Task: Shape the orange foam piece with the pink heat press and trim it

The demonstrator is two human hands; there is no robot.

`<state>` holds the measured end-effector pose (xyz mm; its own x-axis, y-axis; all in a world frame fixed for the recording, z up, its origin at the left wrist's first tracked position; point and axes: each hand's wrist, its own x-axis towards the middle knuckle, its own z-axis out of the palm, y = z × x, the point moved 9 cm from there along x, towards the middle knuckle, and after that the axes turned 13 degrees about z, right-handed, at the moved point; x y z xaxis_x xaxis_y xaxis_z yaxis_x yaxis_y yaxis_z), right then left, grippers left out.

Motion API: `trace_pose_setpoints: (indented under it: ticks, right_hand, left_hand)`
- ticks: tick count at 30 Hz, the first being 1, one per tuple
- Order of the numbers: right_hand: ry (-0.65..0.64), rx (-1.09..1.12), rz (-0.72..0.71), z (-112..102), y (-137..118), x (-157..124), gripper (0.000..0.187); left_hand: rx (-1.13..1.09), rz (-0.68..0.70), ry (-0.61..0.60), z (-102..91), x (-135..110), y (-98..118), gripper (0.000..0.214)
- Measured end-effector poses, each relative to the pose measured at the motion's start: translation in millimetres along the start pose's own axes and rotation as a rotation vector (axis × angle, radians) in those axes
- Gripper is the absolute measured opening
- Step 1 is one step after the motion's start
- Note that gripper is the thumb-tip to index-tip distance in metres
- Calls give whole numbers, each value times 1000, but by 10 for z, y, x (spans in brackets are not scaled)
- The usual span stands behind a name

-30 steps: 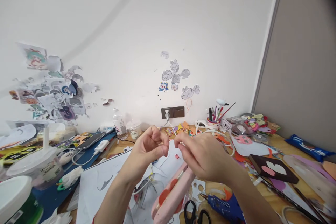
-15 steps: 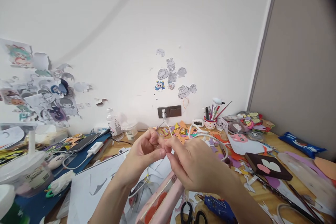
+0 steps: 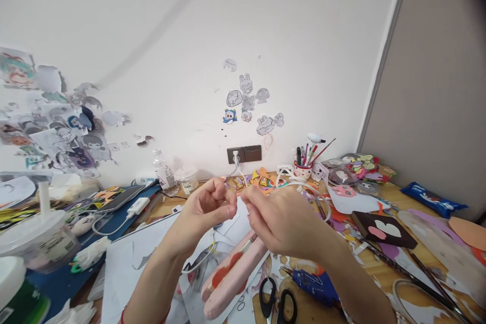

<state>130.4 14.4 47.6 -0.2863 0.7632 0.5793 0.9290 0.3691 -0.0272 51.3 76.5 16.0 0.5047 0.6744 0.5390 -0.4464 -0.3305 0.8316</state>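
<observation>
My left hand (image 3: 207, 210) and my right hand (image 3: 281, 220) are raised together above the desk, fingertips nearly touching. Both are pinched on something tiny between them that I cannot make out. Under my right hand a pink padded piece (image 3: 231, 278) with red patches tilts up from the desk, and a thin brush-like stick (image 3: 248, 240) lies along it. White paper sheets (image 3: 129, 268) lie below my left forearm.
Black scissors (image 3: 277, 304) and a blue glue gun (image 3: 315, 283) lie near the front. A dark board with a heart (image 3: 381, 230), paper cut-outs, a pen cup (image 3: 304, 168), bottles (image 3: 164, 174), a lidded drink cup (image 3: 40, 240) and a charger cable (image 3: 138, 206) crowd the desk.
My hands stay together, shifting slightly; the fingertips parted a little after touching. The view tipped a bit, so the desk sits lower and the pink piece lies flatter.
</observation>
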Motion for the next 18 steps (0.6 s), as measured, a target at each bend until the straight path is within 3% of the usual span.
trace_pose_setpoints:
  ticks: [5, 9, 18]
  right_hand:
    - [-13, -45, 74, -33, 172, 21, 22]
    - [-38, -78, 120, -20, 250, 23, 30]
    - [161, -195, 107, -100, 260, 52, 53]
  left_hand:
    - [145, 60, 32, -147, -19, 210, 17]
    - [281, 98, 57, -219, -78, 359, 5]
    - [915, 120, -166, -26, -205, 491, 15]
